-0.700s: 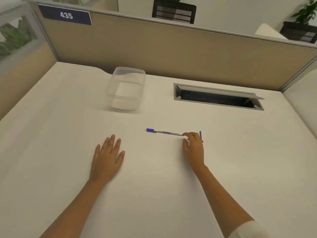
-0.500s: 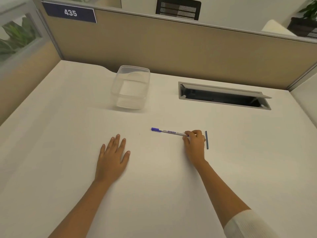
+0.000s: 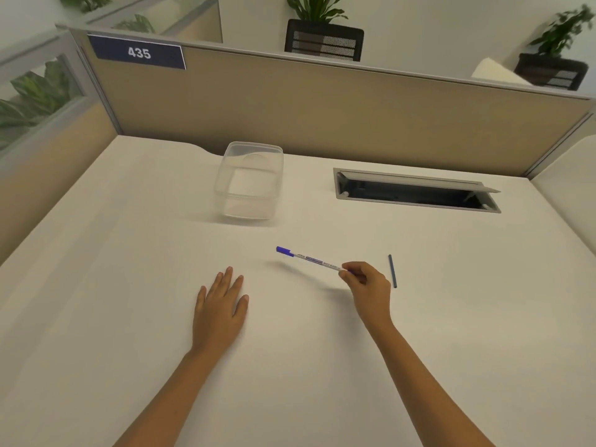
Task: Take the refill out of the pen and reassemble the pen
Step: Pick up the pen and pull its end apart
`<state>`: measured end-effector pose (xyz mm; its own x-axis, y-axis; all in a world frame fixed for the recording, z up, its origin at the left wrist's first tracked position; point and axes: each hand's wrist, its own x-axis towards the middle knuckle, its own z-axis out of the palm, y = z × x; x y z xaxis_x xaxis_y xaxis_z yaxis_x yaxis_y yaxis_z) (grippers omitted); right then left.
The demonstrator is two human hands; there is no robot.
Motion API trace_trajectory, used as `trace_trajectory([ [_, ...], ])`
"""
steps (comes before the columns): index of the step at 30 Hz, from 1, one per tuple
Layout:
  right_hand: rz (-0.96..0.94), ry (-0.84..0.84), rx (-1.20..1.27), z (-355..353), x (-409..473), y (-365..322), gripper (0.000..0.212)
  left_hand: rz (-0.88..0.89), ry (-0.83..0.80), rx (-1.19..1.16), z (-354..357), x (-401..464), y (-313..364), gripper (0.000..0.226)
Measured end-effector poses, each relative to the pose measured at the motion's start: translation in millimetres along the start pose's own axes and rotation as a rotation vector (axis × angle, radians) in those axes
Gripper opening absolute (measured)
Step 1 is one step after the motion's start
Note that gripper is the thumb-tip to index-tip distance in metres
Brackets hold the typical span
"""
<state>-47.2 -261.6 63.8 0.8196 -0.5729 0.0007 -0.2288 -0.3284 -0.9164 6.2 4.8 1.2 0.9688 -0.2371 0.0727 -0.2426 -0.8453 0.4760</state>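
Pinched between thumb and fingertips (image 3: 345,275) of the right hand (image 3: 371,290): one end of the pen (image 3: 311,261), the rest of the fingers curled in, the grip closed on that end only. Lifted off the table (image 3: 451,317) now, where a moment ago it lay flat under the same fingers; blue-capped end pointing left and slightly toward the far edge, a soft shadow beneath confirming the gap. Whether the held end is a tip or a back plug, too small to tell.

Just right of the knuckles, lying loose and apart from the hand: a thin dark blue stick (image 3: 392,271), probably the refill, roughly square to the pen's line. Partly hidden behind the hand earlier, fully clear now. If it is the refill, the removal half looks done and the remaining work is closing up the barrel.

Further left, the left hand (image 3: 221,309) flat on the table, fingers spread and relaxed, holding nothing, unchanged in pose from before. Likely needed next to steady the barrel or fit an end piece, though no loose cap or plug is visible anywhere.

Beyond, toward the far edge: an empty clear plastic container (image 3: 250,180), and to its right an open cable hatch (image 3: 416,191) set into the surface. Both well apart from the pen.
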Motion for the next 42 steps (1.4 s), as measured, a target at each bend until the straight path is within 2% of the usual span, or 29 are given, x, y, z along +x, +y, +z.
trace_trajectory([
  [3,0.03,-0.015,0.138,1.7,-13.0,-18.9,0.012,-0.065,0.008,-0.286,-10.0,4.6,14.4,0.029],
  [5,0.051,-0.049,0.233,2.8,-19.4,-29.2,0.013,-0.11,-0.07,-0.606,-23.6,8.0,37.7,0.02],
  [9,0.052,-0.124,0.327,2.4,-27.3,-46.5,0.014,-0.333,-0.358,-1.253,-45.9,15.2,91.8,0.026],
  [12,0.008,-0.172,0.287,-1.3,-26.5,-52.7,0.016,-0.447,-0.355,-1.509,-52.0,21.7,111.1,0.023],
  [16,-0.119,-0.172,0.092,-8.3,-20.6,-52.9,0.015,-0.438,-0.289,-1.532,-59.0,24.6,121.2,0.017],
  [20,-0.468,-0.161,-0.246,-16.9,-9.8,-58.0,0.009,-0.437,-0.258,-1.539,-62.9,28.3,128.1,0.015],
  [23,-0.665,-0.166,-0.431,-21.8,-2.0,-60.9,0.015,-0.447,-0.25,-1.553,-64.1,32.3,134.3,0.013],
  [28,-0.723,-0.196,-0.487,-30.5,6.1,-66.9,0.016,-0.429,-0.254,-1.571,-63.1,38.2,142.4,0.012],
  [32,-0.619,-0.305,-0.435,-36.9,8.6,-73.5,0.02,-0.365,-0.266,-1.545,-65.1,41.1,144.3,0.012],
  [40,-0.053,-0.57,-0.094,-47.3,8.2,-95.0,0.025,-0.215,-0.27,-1.525,-69.4,43.8,144.8,0.011],
  [42,0.117,-0.638,0.066,-49.2,9.0,-96.7,0.028,-0.155,-0.254,-1.528,-71.3,43.5,145.8,0.009],
])
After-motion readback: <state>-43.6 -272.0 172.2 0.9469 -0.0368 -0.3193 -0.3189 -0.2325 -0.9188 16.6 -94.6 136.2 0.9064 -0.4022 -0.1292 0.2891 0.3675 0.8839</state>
